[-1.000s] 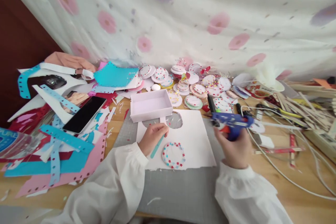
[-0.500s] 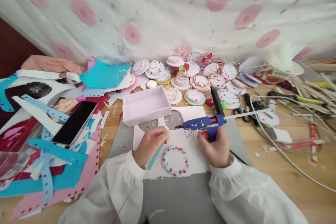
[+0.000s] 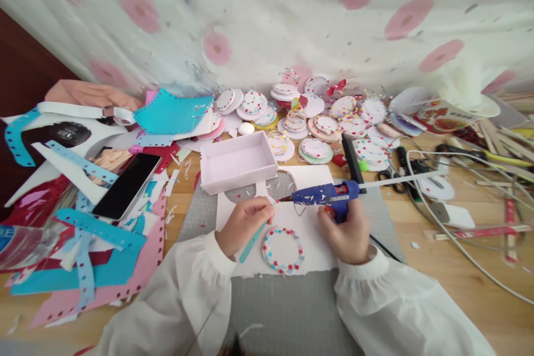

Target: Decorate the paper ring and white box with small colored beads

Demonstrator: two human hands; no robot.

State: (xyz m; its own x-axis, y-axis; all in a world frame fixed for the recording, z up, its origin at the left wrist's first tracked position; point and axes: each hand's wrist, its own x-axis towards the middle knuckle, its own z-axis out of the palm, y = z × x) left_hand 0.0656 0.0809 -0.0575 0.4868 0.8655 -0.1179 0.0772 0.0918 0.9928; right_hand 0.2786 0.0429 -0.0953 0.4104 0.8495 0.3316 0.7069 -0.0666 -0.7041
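My right hand (image 3: 348, 233) grips a blue glue gun (image 3: 323, 195) by its handle, nozzle pointing left toward my left hand. My left hand (image 3: 244, 222) is closed on a teal stick (image 3: 252, 233), whose upper end sits close to the gun's nozzle. Just below, between both hands, lies a round white paper disc (image 3: 283, 248) rimmed with red and blue dots. It rests on a white paper sheet (image 3: 311, 222) with a round hole cut in it, laid over a grey cutting mat (image 3: 287, 306). Both arms wear white sleeves.
A shallow white box (image 3: 237, 162) stands just beyond the sheet. Several decorated discs (image 3: 317, 122) pile up at the back. A black phone (image 3: 127, 185) lies among coloured paper scraps (image 3: 83, 233) on the left. Cables (image 3: 450, 233), scissors (image 3: 396, 175) and wooden sticks (image 3: 500, 144) crowd the right.
My right hand brought the glue gun in from the right until its nozzle reached the stick in my left hand. The left hand stayed put. The view shifted slightly.
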